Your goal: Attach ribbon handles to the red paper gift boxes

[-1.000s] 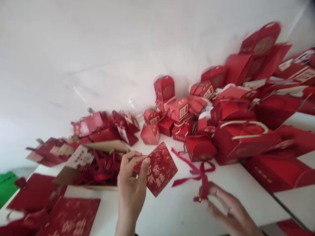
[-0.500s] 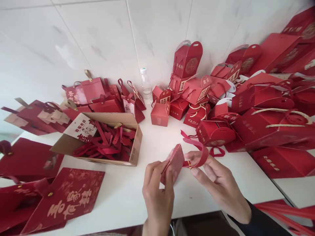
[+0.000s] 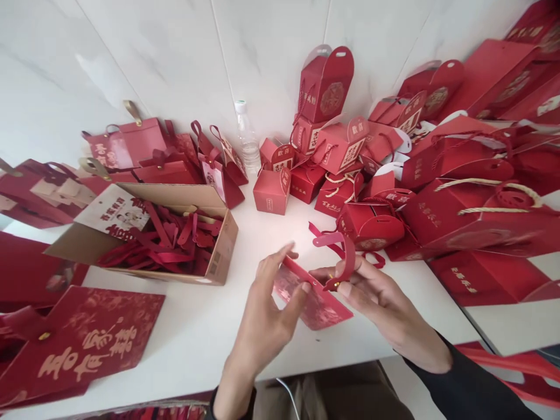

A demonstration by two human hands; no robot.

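My left hand (image 3: 273, 300) grips a small red gift box (image 3: 326, 312) near its top edge, thumb on the near face and fingers behind. A small hole shows near that edge. To its right, my right hand (image 3: 380, 297) pinches a red strap handle (image 3: 349, 256) close to a gold-coloured stud (image 3: 336, 284). The strap curls upward in a loop, its other end free. The stud end lies close to the box's top edge; whether it touches is hard to tell. Behind my hands, a dark red ribbon (image 3: 326, 240) lies on the white table.
A cardboard box (image 3: 223, 248) full of red straps stands at left. Several red gift boxes (image 3: 271, 189) are piled at the back and right. A clear bottle (image 3: 247, 137) stands by the tiled wall. A large red bag (image 3: 105, 332) lies at front left.
The small gift box has turned from nearly edge-on so its broad patterned face shows. My left hand has shifted its hold, and my right hand keeps the strap beside the box's top edge.
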